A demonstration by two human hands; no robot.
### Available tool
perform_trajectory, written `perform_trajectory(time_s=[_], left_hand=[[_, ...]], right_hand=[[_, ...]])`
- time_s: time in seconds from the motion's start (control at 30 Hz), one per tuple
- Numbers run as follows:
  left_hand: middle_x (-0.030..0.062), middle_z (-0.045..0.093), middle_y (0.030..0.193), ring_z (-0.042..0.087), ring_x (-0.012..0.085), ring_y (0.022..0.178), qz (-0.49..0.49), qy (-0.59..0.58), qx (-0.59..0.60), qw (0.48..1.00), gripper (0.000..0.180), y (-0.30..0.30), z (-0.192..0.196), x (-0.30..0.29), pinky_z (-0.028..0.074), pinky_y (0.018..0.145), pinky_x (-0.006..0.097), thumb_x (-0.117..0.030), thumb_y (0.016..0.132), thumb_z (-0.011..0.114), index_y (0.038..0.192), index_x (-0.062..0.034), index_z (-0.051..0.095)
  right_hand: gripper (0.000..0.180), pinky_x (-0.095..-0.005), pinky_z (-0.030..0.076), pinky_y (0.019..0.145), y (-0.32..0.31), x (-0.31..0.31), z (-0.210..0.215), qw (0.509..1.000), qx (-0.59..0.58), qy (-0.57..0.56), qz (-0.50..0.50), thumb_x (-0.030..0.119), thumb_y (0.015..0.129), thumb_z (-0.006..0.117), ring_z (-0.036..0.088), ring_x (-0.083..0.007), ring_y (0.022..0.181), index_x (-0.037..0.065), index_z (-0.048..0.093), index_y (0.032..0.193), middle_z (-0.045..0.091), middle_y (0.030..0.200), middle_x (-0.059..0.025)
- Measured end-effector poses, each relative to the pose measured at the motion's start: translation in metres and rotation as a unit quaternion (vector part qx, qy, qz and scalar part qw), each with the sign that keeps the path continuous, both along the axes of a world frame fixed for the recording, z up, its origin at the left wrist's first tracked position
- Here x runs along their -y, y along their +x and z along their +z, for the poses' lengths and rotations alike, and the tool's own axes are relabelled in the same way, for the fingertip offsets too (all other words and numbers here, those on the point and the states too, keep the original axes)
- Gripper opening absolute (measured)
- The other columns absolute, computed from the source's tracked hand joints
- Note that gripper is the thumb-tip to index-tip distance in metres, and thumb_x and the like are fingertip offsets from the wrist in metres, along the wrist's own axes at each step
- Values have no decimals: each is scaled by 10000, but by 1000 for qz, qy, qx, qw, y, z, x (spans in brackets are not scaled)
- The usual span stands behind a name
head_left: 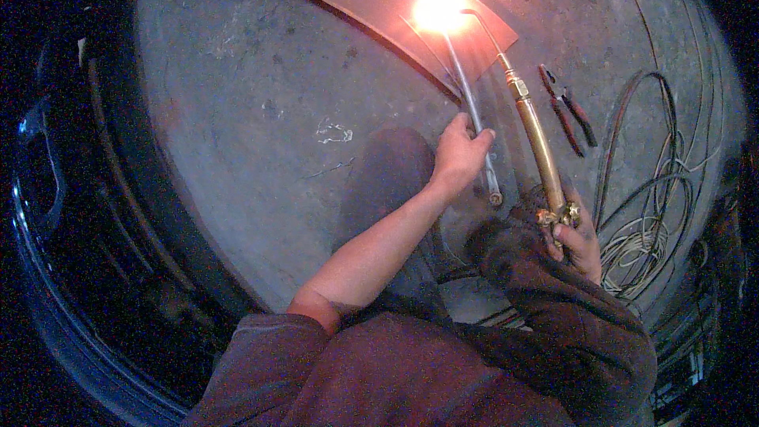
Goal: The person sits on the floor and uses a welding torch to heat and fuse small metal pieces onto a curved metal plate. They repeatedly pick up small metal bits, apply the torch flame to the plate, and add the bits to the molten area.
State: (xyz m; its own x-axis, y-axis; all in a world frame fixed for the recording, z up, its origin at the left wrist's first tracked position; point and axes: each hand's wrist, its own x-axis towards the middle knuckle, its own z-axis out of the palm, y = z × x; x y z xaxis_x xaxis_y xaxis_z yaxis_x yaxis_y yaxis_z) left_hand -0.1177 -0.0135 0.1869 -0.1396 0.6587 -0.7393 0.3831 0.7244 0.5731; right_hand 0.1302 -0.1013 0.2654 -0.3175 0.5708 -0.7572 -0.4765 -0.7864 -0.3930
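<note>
My left hand (461, 156) is closed around a long grey metal tube (468, 99), with its near end sticking out below my grip. The tube's far end runs into a bright glow (440, 6) that hides it. My right hand (583, 243) grips a brass gas torch (540, 142) at its valve knobs. The torch's thin bent tip points left into the same glow. Under the glow lies a curved sheet metal plate (498, 22), tinted orange by the light; what the flame touches on it is washed out.
A pair of red-handled pliers (571, 115) lies on the floor right of the torch. Coiled hoses and wires (642, 245) spread along the right side. Bits of thin wire (335, 133) lie left of my knee. A large dark rounded object (118, 190) borders the left.
</note>
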Motion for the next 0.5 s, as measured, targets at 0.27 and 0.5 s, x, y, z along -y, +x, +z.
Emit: perform_trajectory(time_s=[0.27, 0.5], left_hand=[[220, 714, 949, 711, 322, 885, 8, -14, 12, 1000, 336, 2, -8, 2, 535, 829, 434, -207, 879, 700, 1072, 54, 614], [223, 720, 968, 717, 328, 910, 23, -7, 25, 999, 340, -1, -13, 6, 539, 849, 432, -196, 881, 695, 1095, 57, 617]], right_hand=[[858, -220, 399, 433, 3, 0, -1, 1000, 6, 2, 17, 212, 818, 760, 524, -80, 527, -7, 305, 1512, 703, 1029, -101], [921, -224, 395, 437, -1, -5, 2, 1000, -8, 13, 15, 224, 812, 751, 518, -79, 523, -3, 258, 1555, 709, 1030, -88]])
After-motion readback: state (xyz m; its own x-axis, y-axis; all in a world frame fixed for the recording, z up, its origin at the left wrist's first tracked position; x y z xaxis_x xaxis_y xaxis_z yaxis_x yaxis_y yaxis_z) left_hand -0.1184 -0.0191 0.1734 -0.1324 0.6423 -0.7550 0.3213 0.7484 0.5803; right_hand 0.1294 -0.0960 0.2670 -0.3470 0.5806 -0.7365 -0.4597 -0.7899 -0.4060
